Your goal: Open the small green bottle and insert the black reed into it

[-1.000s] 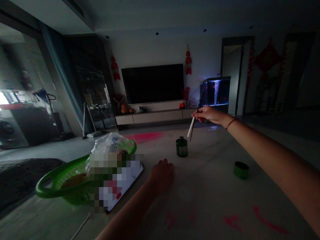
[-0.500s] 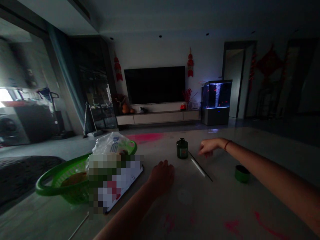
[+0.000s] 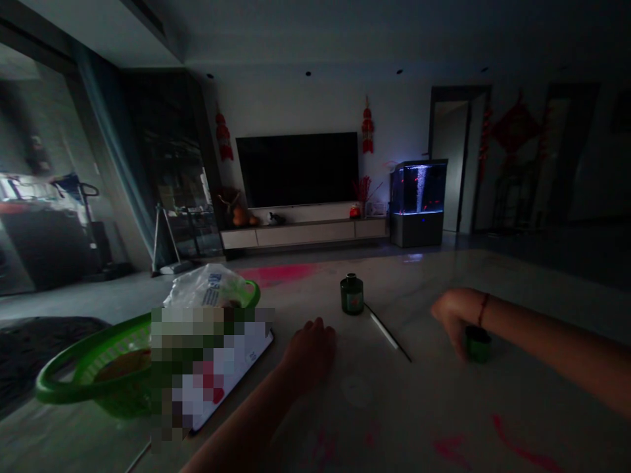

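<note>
Two bare hands are over a pale, marbled tabletop (image 3: pixel 414 407) streaked with pink. The left hand (image 3: pixel 310 345) rests palm down with its fingers loosely bent; nothing shows in its hold, but the palm is hidden, so how far open it is cannot be told. The right hand (image 3: pixel 457 318) is bent at the wrist, its fingers pointing down along the left side of a short green cup (image 3: pixel 478 347). Whether those fingers grip the cup or only come close to it cannot be told.

Between the hands, a small green glass bottle (image 3: pixel 351 299) stands upright and uncapped, its narrow mouth showing. A white stick (image 3: pixel 383 328) and a thin dark stick (image 3: pixel 405 353) lie together on the tabletop, slanting from just beside the bottle's base toward the near right.

To the left of the left hand lies a smartphone (image 3: pixel 236 371), partly blurred out, next to a green plastic basket (image 3: pixel 64 392) holding a clear plastic bag (image 3: pixel 207 287). Beyond the tabletop, a lit aquarium (image 3: pixel 421 189) stands right of a dark television (image 3: pixel 298 169).
</note>
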The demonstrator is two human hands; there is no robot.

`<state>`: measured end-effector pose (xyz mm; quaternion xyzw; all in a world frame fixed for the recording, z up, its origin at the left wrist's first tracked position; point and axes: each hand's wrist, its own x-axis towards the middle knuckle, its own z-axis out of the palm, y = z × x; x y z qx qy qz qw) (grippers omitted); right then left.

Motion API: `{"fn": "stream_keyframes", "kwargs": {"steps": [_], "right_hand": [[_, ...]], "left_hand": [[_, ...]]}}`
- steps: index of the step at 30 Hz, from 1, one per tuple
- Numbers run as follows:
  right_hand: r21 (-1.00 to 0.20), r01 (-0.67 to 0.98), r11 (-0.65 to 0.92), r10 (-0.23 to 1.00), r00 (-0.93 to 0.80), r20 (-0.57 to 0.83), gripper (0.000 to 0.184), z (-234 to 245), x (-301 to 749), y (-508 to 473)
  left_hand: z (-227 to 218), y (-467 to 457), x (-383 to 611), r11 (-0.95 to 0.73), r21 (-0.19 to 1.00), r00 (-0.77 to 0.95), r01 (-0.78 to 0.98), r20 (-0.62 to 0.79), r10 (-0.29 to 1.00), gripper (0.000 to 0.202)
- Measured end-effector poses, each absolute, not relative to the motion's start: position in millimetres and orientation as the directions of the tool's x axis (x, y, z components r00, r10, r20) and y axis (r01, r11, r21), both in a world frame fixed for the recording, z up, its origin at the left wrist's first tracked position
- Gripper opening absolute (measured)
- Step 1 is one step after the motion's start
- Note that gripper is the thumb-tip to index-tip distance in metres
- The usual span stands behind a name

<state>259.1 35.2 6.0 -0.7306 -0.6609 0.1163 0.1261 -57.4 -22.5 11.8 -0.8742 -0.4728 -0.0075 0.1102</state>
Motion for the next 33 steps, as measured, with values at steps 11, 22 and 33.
{"fn": "stream_keyframes", "kwargs": {"steps": [11,22,33], "right_hand": [[-0.715,0.654,0.249,0.860,-0.488,-0.147,0.025,73.0,206.8,28.8],[-0.681,0.399,0.614,0.776,-0.145,0.614,0.017,46.8,138.1,102.4],[-0.726,0.349,0.593,0.800,-0.155,0.579,0.063,9.7,139.3,93.9]], "left_hand": [[10.4,-24.5,-53.9,-0.503,-0.184,0.531,0.844,0.153,0.834,0.026],[3.5,-17.5,-57.0,-0.495,-0.167,0.520,0.853,0.190,0.833,0.025],[7.4,-19.0,-53.7,-0.473,-0.123,0.488,0.873,0.175,0.855,0.027]]}}
